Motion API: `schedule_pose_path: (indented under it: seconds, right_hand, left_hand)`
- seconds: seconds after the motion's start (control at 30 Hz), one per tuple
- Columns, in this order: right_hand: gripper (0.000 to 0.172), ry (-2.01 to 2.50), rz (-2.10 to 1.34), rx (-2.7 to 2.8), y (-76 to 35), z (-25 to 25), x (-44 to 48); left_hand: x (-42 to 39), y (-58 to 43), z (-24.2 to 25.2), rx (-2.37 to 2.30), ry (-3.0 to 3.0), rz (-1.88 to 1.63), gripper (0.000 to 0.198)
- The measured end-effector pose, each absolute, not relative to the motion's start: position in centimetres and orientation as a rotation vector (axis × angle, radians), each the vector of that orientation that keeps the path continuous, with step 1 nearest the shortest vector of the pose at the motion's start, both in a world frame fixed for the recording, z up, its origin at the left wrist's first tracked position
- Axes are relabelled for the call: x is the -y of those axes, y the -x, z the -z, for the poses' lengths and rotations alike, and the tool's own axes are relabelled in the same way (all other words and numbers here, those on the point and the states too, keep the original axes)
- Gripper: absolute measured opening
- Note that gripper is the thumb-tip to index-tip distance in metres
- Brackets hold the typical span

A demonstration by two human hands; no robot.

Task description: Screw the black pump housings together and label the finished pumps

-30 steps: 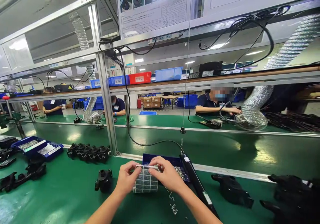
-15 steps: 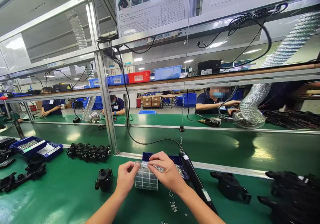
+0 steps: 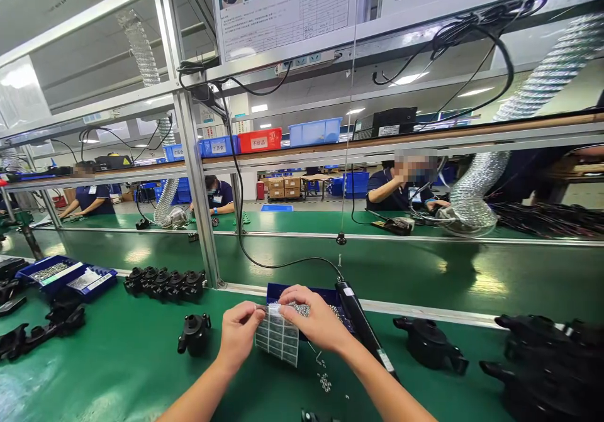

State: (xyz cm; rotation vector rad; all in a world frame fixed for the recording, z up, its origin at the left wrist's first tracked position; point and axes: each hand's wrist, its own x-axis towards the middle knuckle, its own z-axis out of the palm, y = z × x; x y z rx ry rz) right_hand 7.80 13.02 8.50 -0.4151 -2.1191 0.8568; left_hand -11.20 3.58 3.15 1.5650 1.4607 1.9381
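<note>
My left hand (image 3: 240, 335) pinches the left edge of a small sheet of grey labels (image 3: 278, 341) held above the green bench. My right hand (image 3: 315, 319) pinches the sheet's top right corner. Just behind the hands a blue tray (image 3: 279, 293) holds small silver screws (image 3: 302, 309). A few loose screws (image 3: 324, 381) lie on the mat below my right wrist. A black electric screwdriver (image 3: 364, 329) leans beside my right forearm, its cable running upward. A black plastic pump housing (image 3: 193, 334) stands left of my left hand.
A row of black housings (image 3: 165, 283) sits by the aluminium post (image 3: 198, 183). More black parts lie at right (image 3: 427, 343) and far right (image 3: 547, 359). Blue trays (image 3: 66, 276) stand at far left. Other people (image 3: 401, 186) work across the green conveyor (image 3: 377, 265).
The label sheet has tilted and shifted slightly in my hands, with both hands staying on it. The view has dropped a little.
</note>
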Motion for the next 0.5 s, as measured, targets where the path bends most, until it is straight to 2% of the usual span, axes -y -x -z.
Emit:
schedule_pose_path:
  seconds: [0.27, 0.4, 0.5]
  right_hand:
    - [0.013, 0.233, -0.749, 2.012, -7.5, -9.1, -12.2]
    - [0.054, 0.328, -0.898, 2.019, -6.8, -8.7, -11.4]
    - [0.056, 0.391, -0.98, 2.018, -6.3, -8.6, -10.6]
  left_hand:
    - [-3.5, 11.2, -2.9, -1.55, -1.52, -1.927, 0.048]
    - [-3.3, 10.9, -3.0, -1.542, -1.568, -1.879, 0.045]
    - [-3.2, 10.4, -3.1, -1.528, -1.565, -1.819, 0.038]
